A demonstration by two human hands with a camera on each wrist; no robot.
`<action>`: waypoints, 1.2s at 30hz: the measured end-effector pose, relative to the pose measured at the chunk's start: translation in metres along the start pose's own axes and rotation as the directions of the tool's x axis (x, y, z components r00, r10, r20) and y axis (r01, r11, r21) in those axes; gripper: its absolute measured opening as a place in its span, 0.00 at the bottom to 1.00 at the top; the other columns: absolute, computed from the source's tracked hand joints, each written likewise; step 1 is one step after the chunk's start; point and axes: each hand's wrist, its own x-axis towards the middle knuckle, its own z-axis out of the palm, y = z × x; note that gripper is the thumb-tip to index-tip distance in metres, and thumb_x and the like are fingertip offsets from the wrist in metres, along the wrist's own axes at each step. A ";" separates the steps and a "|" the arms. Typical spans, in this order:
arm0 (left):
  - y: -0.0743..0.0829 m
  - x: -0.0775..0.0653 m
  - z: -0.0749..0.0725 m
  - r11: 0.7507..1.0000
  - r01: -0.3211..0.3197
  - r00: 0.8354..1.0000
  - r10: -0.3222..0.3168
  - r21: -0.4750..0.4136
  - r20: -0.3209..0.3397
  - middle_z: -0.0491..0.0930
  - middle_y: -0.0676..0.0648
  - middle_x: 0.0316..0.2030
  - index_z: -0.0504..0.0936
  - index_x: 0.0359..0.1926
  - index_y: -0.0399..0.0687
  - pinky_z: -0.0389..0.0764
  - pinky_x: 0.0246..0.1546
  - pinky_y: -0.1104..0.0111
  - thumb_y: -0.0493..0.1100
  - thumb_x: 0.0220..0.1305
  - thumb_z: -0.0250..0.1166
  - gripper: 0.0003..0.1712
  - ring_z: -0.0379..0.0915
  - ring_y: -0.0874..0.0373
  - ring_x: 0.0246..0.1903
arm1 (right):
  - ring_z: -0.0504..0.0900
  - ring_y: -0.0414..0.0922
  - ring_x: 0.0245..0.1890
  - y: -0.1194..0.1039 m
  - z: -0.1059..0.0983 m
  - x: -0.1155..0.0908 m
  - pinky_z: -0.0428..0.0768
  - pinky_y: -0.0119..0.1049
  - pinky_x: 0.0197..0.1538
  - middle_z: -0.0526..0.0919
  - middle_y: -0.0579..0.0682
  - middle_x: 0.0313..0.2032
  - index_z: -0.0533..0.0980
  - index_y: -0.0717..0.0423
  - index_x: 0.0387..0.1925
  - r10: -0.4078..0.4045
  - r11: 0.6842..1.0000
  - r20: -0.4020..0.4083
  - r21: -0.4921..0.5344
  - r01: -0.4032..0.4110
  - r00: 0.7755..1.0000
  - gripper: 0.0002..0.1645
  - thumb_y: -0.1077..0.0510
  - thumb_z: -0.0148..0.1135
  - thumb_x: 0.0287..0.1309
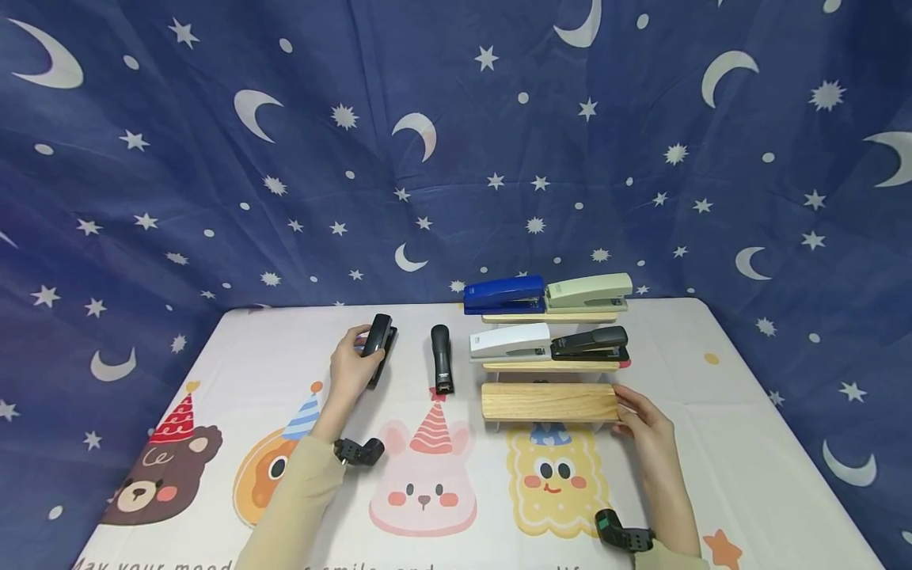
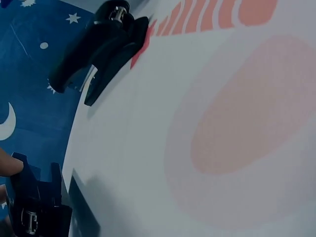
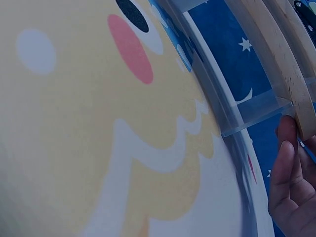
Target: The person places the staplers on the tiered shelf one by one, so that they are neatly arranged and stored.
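In the head view my left hand [image 1: 354, 366] grips a black stapler [image 1: 378, 346] that slants at the left of the table. The left wrist view catches the end of this held stapler [image 2: 39, 212] with a fingertip on it. Between the hands lies a second black stapler [image 1: 442, 356]. My right hand [image 1: 648, 423] holds the right end of the bare, lowest wooden shelf [image 1: 549, 402] of a tiered stand. Fingers [image 3: 284, 173] meet the board's end and underside in the right wrist view, beside a clear support [image 3: 261, 116].
A white stapler [image 1: 509, 342] and a black-and-grey stapler [image 1: 590, 343] sit on the middle shelf. On the top shelf are a blue stapler [image 1: 503, 294] and a pale green stapler [image 1: 589, 291]. A starry blue curtain [image 1: 456, 158] hangs behind the cartoon-printed tablecloth [image 1: 769, 475].
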 end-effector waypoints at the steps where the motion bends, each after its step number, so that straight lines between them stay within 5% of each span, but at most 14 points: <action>1: 0.001 -0.001 -0.001 1.000 -0.003 1.000 0.003 -0.006 -0.001 0.77 0.35 0.52 0.72 0.62 0.46 0.79 0.43 0.55 0.39 0.55 0.65 0.32 0.79 0.42 0.45 | 0.74 0.24 0.40 0.000 0.000 0.000 0.77 0.23 0.42 0.72 0.38 0.51 0.66 0.56 0.66 0.001 1.000 0.002 -0.002 -0.001 1.000 0.25 0.59 0.45 0.70; 28: 0.026 -0.048 -0.022 0.990 -0.054 0.998 0.057 -0.133 0.016 0.79 0.39 0.53 0.74 0.61 0.51 0.71 0.45 0.63 0.35 0.53 0.67 0.31 0.73 0.47 0.49 | 0.75 0.24 0.40 -0.002 0.001 0.000 0.77 0.23 0.41 0.72 0.33 0.47 0.67 0.56 0.66 0.005 1.000 -0.002 0.009 -0.005 1.000 0.25 0.60 0.45 0.70; 36: 0.042 -0.062 -0.029 0.983 -0.075 0.997 0.078 -0.168 0.014 0.79 0.42 0.52 0.75 0.60 0.53 0.68 0.44 0.66 0.36 0.53 0.67 0.31 0.73 0.49 0.49 | 0.75 0.24 0.39 -0.002 0.000 -0.002 0.77 0.23 0.41 0.73 0.25 0.41 0.67 0.57 0.65 0.005 0.999 -0.001 0.032 -0.005 1.000 0.25 0.60 0.46 0.69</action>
